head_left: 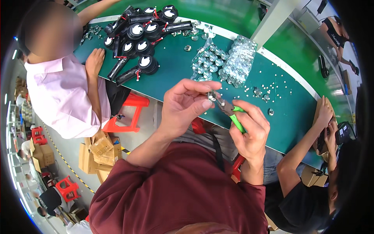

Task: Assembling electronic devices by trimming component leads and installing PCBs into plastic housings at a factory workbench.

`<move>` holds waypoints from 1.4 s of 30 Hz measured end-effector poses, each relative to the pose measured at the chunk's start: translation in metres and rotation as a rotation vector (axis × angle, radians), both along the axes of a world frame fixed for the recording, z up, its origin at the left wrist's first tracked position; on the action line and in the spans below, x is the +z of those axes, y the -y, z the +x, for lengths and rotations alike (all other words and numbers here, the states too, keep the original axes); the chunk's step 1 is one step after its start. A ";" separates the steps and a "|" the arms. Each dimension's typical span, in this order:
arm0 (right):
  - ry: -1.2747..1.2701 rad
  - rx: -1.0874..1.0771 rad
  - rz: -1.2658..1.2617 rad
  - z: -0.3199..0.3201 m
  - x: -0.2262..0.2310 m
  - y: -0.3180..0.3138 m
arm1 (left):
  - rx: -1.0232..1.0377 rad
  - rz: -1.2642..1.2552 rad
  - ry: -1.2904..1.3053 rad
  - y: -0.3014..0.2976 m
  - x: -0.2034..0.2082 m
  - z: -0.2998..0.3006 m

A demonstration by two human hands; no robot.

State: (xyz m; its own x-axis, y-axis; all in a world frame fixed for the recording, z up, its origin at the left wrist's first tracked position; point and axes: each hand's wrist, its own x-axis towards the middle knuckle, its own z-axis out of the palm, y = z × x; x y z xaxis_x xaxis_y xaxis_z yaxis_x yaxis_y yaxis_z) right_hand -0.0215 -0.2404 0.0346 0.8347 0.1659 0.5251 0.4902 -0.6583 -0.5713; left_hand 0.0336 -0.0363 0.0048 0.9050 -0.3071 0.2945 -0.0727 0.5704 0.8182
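Between the thumb and fingers of my left hand [183, 103] is a small metallic component [211, 96], held up above the table's near edge. My right hand [251, 126] grips pliers [236, 118] with bright green handles. Their metal jaws reach to the component's right side; whether they clamp it I cannot make out. Beyond my hands lie a clear plastic bag of similar small parts [208, 60] and a stack of clear blister packaging [238, 60]. Loose parts [258, 92] and many tiny white squares are scattered to the right.
The green table [175, 80] curves across the view. A pile of black round-headed devices [135, 31] with red wires lies at the far left. A person in pink [62, 97] sits left, a person in black [304, 199] right. A red stool [130, 113] and cardboard boxes [102, 150] stand left.
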 end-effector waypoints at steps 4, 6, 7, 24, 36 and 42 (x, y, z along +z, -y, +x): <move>-0.031 0.000 -0.005 -0.003 0.001 -0.003 | 0.031 -0.025 0.004 0.000 0.000 -0.002; -0.047 -0.005 -0.013 -0.004 0.001 -0.005 | 0.057 0.000 0.060 0.000 0.000 -0.001; -0.053 -0.015 -0.014 -0.004 0.000 -0.005 | 0.081 0.026 0.116 0.000 0.001 -0.001; 0.006 -0.099 -0.126 -0.008 0.009 -0.005 | 0.188 0.141 0.222 0.002 0.004 -0.005; 0.043 -0.101 -0.182 -0.012 0.013 0.001 | 0.230 0.203 0.309 0.004 0.008 -0.005; 0.042 -0.098 -0.164 -0.014 0.014 0.003 | 0.210 0.214 0.304 0.003 0.008 -0.006</move>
